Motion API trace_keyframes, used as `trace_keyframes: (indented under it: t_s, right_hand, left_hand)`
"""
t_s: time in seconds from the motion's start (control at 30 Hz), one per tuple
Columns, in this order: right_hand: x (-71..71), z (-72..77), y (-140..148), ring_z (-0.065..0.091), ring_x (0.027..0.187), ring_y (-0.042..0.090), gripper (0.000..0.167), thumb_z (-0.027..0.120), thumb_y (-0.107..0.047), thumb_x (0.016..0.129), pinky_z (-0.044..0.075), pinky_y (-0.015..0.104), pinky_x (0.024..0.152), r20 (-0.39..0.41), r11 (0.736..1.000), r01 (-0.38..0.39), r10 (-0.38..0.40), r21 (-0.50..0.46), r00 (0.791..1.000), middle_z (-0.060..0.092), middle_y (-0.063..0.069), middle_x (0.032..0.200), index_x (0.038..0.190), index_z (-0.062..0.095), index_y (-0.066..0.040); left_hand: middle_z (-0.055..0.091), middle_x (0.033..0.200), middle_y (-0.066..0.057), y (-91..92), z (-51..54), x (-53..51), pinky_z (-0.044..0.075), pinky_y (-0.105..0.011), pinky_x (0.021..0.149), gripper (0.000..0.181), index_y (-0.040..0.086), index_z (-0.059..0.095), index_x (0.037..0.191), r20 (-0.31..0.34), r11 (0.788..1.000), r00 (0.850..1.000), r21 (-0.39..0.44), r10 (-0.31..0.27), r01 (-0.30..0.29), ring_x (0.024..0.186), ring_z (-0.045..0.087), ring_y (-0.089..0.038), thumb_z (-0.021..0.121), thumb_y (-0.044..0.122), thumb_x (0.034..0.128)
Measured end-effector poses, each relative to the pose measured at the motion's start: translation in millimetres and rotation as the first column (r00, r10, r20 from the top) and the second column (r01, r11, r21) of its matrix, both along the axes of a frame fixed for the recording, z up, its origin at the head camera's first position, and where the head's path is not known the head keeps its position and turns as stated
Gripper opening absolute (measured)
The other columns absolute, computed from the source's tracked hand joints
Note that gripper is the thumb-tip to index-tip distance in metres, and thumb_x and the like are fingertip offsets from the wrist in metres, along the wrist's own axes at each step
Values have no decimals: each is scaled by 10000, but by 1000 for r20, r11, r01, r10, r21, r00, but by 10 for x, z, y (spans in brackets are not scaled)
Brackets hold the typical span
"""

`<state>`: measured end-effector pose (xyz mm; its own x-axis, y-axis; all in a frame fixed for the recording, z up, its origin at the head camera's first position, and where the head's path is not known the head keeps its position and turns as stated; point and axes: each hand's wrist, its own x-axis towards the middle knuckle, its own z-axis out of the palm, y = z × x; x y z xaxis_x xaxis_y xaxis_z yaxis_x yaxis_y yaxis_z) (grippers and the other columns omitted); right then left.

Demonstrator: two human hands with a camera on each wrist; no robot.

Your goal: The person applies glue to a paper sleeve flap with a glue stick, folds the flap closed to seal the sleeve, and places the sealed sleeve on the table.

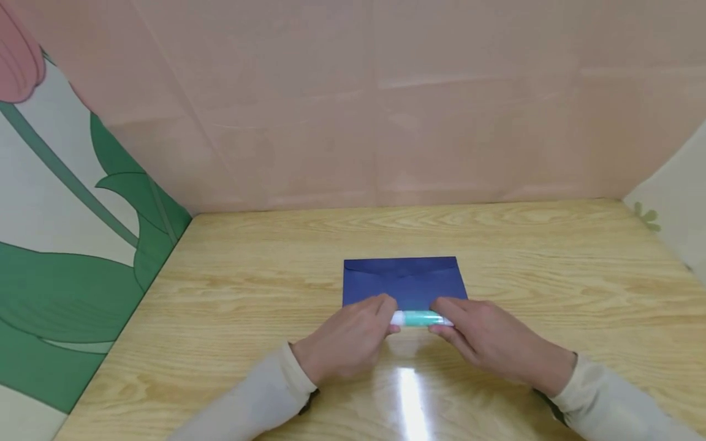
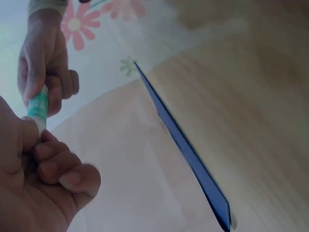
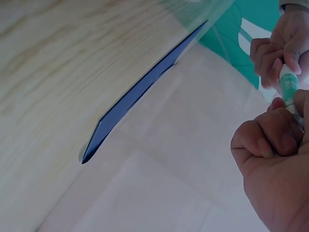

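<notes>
A glue stick point(image 1: 421, 318) with a green label and a white cap is held sideways between both hands. My left hand point(image 1: 350, 337) pinches its white-capped end, while my right hand point(image 1: 499, 340) grips the opposite end between thumb and fingers. In the right wrist view, curled fingers hide part of the glue stick point(image 3: 288, 87). Just beyond the hands lies a dark blue envelope point(image 1: 404, 285), flap side up on the table, its near edge partly covered by them. From the left wrist view the envelope point(image 2: 186, 145) appears nearly edge-on, with neither hand visibly holding it.
The wood-grain table point(image 1: 248, 282) carries a bright light reflection near its front. A pink sheet point(image 1: 309, 122) rises behind the table's back edge. At the left stands a panel point(image 1: 72, 294) printed with green leaves, and a pale panel point(image 1: 678, 202) borders the right.
</notes>
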<state>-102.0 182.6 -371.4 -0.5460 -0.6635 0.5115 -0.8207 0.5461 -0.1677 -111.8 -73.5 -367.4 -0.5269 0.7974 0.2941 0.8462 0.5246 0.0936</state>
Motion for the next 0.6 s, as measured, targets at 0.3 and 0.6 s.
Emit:
trace_keyframes:
  t_s: [0.3,0.6]
  right_hand:
    - [42,10,-18,369,629,-82,97,631,-264,979,325,80,559,16,999,39,-38,-33,999,425,-196,743,1016,572,-197]
    - [39,52,-47,477,702,-44,208,673,-236,923,411,109,604,-27,997,48,-49,-66,998,600,-151,900,1120,636,-180]
  left_hand:
    - [435,814,44,25,-6,-9,332,-148,595,187,88,501,1001,-54,999,998,-30,22,-24,667,395,-61,408,234,1074]
    - [545,865,69,38,-26,-42,357,-186,608,219,144,548,1021,-160,997,987,-63,34,-45,699,457,-58,405,301,1075]
